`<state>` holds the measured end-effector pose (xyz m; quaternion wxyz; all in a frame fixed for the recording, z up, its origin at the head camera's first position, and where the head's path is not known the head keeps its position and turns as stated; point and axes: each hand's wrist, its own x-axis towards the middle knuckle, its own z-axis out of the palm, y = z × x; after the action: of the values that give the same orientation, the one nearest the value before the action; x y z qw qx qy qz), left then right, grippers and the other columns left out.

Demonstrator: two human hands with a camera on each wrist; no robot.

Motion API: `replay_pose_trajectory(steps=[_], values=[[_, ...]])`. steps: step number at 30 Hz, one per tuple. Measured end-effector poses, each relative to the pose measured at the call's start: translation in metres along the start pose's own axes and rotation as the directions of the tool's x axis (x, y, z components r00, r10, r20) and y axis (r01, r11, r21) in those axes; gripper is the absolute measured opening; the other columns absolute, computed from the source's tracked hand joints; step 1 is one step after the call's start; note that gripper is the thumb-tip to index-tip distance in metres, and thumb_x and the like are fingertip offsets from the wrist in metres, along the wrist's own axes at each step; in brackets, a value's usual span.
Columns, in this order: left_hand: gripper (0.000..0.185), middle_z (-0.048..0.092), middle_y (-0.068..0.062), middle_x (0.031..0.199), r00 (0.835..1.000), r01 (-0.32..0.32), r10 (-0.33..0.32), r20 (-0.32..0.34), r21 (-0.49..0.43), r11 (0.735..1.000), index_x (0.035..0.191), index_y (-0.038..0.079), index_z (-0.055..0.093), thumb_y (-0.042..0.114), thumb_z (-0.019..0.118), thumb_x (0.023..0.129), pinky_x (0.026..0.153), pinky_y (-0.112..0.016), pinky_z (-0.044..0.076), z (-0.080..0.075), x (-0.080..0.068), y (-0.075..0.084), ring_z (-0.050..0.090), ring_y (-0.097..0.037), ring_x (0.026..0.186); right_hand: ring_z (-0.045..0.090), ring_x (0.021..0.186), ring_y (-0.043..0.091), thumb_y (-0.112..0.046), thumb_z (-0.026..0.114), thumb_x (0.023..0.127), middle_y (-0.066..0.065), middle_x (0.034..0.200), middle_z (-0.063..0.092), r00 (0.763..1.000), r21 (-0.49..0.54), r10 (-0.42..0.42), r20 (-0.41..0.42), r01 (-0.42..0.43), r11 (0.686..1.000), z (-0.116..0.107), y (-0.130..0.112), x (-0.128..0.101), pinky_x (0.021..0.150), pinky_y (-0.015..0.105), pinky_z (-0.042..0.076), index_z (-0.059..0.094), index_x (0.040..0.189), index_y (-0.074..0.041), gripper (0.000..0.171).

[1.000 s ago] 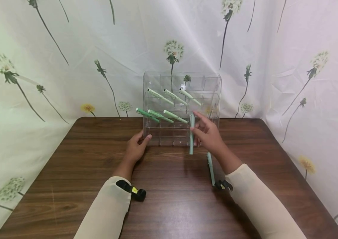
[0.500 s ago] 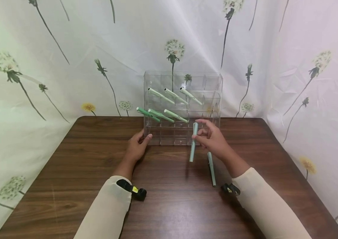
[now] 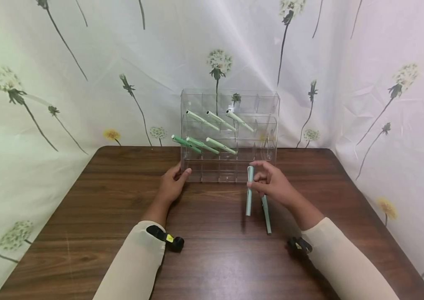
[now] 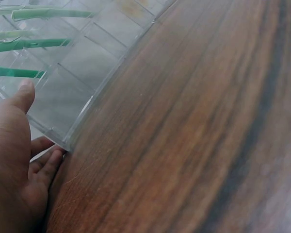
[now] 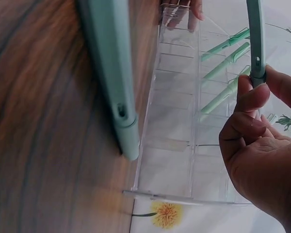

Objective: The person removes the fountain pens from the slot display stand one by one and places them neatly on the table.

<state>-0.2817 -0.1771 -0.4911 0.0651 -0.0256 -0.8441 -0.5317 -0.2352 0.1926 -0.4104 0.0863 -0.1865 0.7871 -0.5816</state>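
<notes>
A clear stepped pen rack stands at the back of the table. My left hand holds its lower left side, thumb in front and fingers behind; the left wrist view shows fingertips at the bottom corner. In front of the rack's right part, my right hand pinches a pale blue-green pen between thumb and fingers. The pen is nearly upright, its clip end at the top. A similar blue-green pen lies on the table below that hand, close to the camera in the right wrist view.
Three pale green pens slant out of an upper row of the rack. A lower row holds a dark green pen and two lighter ones. Behind the wooden table hangs a dandelion-print cloth.
My right hand has drawn back from the rack, toward me and slightly right, with the blue-green pen still pinched. The left hand and the rack stay in place.
</notes>
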Motion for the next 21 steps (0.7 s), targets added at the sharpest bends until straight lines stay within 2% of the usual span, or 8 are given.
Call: replay_pose_trajectory(steps=[8,15,21], values=[[0.069,0.059,-0.018,0.159,1.000,0.006,-0.006,0.013,-0.013,1.000,0.169,0.025,0.043,0.052,0.064,0.109,0.122,-0.052,0.051,-0.001,-0.001,0.000,0.059,-0.035,0.147,0.051,0.060,0.012,-0.006,0.080,0.099,0.008,0.088,0.070,0.998,-0.032,0.047,0.040,-0.046,0.998,-0.005,0.011,-0.008,0.056,0.029,0.048,0.045,0.155,-0.001,0.066],[0.069,0.059,-0.018,0.160,1.000,0.014,-0.014,0.017,-0.018,1.000,0.169,0.026,0.042,0.053,0.064,0.109,0.123,-0.052,0.050,-0.001,-0.001,-0.001,0.058,-0.035,0.148,0.051,0.059,0.012,-0.005,0.079,0.099,0.006,0.087,0.069,0.997,-0.018,0.061,0.051,-0.061,0.998,-0.007,0.019,-0.013,0.057,0.029,0.048,0.045,0.153,-0.002,0.063],[0.070,0.061,-0.018,0.158,1.000,0.012,-0.011,0.019,-0.009,1.000,0.169,0.028,0.043,0.055,0.064,0.109,0.123,-0.052,0.051,-0.001,-0.001,0.000,0.060,-0.035,0.147,0.053,0.060,0.015,-0.005,0.080,0.099,0.007,0.088,0.068,0.997,-0.017,0.065,0.030,-0.064,0.998,-0.011,0.027,-0.016,0.058,0.033,0.053,0.046,0.153,-0.003,0.064]])
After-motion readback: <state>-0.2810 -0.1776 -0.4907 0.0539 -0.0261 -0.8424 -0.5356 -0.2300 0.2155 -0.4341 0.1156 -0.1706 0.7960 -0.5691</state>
